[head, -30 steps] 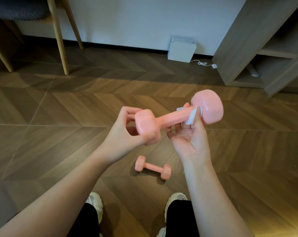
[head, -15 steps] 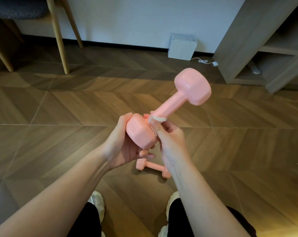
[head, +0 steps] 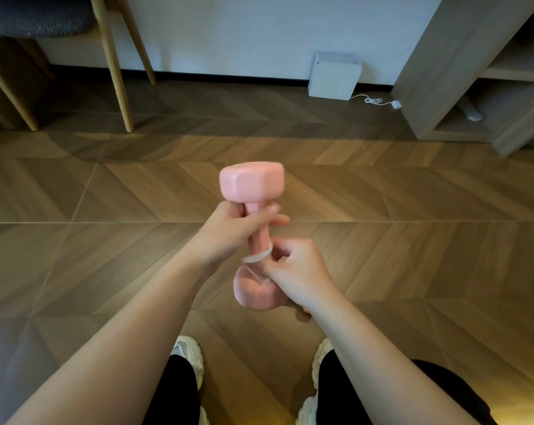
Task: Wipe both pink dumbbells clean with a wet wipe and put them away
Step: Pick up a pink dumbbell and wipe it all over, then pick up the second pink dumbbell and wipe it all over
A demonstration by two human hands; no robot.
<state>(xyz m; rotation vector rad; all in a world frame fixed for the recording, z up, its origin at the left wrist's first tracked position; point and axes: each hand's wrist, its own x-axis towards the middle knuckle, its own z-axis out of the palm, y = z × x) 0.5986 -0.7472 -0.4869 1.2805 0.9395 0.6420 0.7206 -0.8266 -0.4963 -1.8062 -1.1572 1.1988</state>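
Note:
I hold one pink dumbbell (head: 251,182) nearly upright over the wooden floor, one head up and the other head low between my wrists. My left hand (head: 229,233) grips the handle just under the upper head. My right hand (head: 297,271) pinches a thin white wet wipe (head: 258,256) looped round the lower part of the handle. The second pink dumbbell on the floor is hidden behind my hands and the held dumbbell.
Wooden chair legs (head: 114,65) stand at the back left. A white box (head: 334,76) with a cable (head: 374,101) leans on the wall. A wooden shelf unit (head: 461,72) stands at the back right. My shoes (head: 187,354) are at the bottom.
The dumbbell has swung from a slant to nearly upright. My left hand moved from the near head up to the handle under the top head; my right hand with the wipe slid down the handle.

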